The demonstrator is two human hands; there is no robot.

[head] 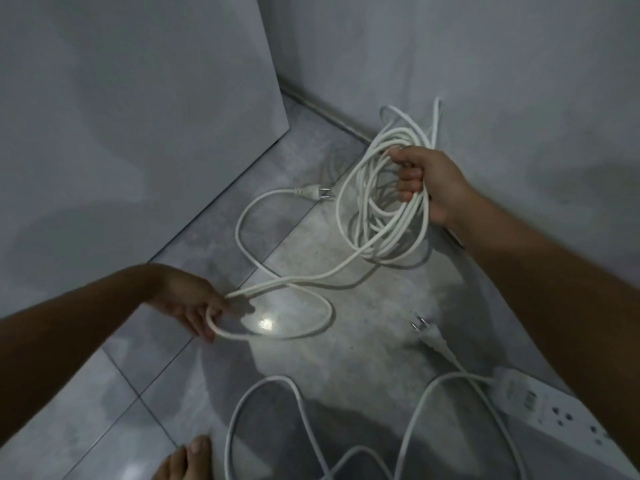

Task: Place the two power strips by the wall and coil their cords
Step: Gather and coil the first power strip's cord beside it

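Note:
My right hand (424, 183) grips a bundle of several white cord loops (372, 216) that hangs near the wall on the right. The same cord (294, 282) runs down and left to my left hand (194, 303), which pinches it low over the floor, with one loose loop beside it. Its two-pin plug (313, 192) lies on the tiles near the corner. A white power strip (568, 424) lies at the bottom right, partly under my right forearm. Its own cord (266, 386) sprawls in loose curves at the bottom, with a second plug (427, 332) on the floor.
A grey wall (485, 64) rises on the right and a grey panel or door (138, 116) stands on the left, meeting in a narrow corner. The floor is pale grey tile (104, 410). Bare toes (187, 459) show at the bottom edge.

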